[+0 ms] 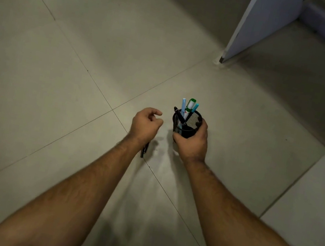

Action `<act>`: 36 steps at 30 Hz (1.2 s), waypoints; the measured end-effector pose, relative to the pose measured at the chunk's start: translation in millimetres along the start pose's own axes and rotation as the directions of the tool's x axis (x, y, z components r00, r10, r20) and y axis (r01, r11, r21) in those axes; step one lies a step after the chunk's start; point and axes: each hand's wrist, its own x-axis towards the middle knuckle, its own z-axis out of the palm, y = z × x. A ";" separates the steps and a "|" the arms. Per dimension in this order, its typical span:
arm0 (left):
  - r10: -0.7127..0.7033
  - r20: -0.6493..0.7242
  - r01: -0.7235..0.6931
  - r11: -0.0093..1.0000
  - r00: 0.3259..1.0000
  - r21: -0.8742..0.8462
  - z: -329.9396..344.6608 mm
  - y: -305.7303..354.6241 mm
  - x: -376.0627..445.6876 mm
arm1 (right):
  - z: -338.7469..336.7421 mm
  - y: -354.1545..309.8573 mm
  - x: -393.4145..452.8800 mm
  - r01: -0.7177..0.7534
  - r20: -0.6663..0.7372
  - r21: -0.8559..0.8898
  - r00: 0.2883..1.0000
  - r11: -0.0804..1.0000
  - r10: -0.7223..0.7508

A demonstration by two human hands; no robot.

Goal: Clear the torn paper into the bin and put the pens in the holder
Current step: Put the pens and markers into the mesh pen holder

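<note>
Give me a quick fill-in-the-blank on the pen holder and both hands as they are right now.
1. The black mesh holder is gripped by the ____ hand.
2. The marker standing in the holder has a ____ cap.
3. The left hand is loosely curled to the ____ of the holder, not touching it.
4. A dark pen lies on the ____ under the left wrist.

Missing words: right; green; left; floor
</note>
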 end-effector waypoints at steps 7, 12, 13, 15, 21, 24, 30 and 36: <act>-0.110 -0.075 0.133 0.850 0.991 0.509 6.9 -49.0 8.2 | -1.4 4.0 1.4 0.036 0.013 0.002 0.999 0.999 -0.036; -0.091 -0.008 0.070 0.707 0.996 0.704 23.5 -55.7 9.7 | 0.1 17.2 -3.5 0.054 0.009 -0.059 0.999 0.997 -0.053; -0.088 -0.010 0.069 0.699 0.996 0.712 25.5 -54.4 10.8 | 0.5 19.3 -4.9 0.055 0.009 -0.066 0.998 0.996 -0.055; -0.107 -0.018 0.090 0.713 0.994 0.695 28.3 -50.2 11.3 | 1.3 23.9 -7.0 0.062 0.014 -0.090 0.998 0.994 -0.061; -0.068 -0.171 0.111 0.961 0.983 0.252 6.8 -28.8 -1.0 | 6.2 25.8 -8.9 0.038 0.018 -0.146 0.999 0.989 -0.036; 0.035 -0.146 -0.028 0.998 0.989 0.048 -10.0 -2.2 -9.7 | 7.1 23.0 -8.9 0.019 0.006 -0.165 1.000 0.986 -0.018; 0.087 0.030 -0.079 0.975 0.996 -0.207 -14.7 31.8 -15.0 | 13.8 11.8 -11.1 -0.001 0.002 -0.159 1.000 0.987 0.001; 0.086 0.241 -0.090 0.996 0.967 0.005 2.4 13.6 -18.4 | 18.2 0.3 -7.5 0.020 -0.023 -0.069 1.000 0.997 -0.021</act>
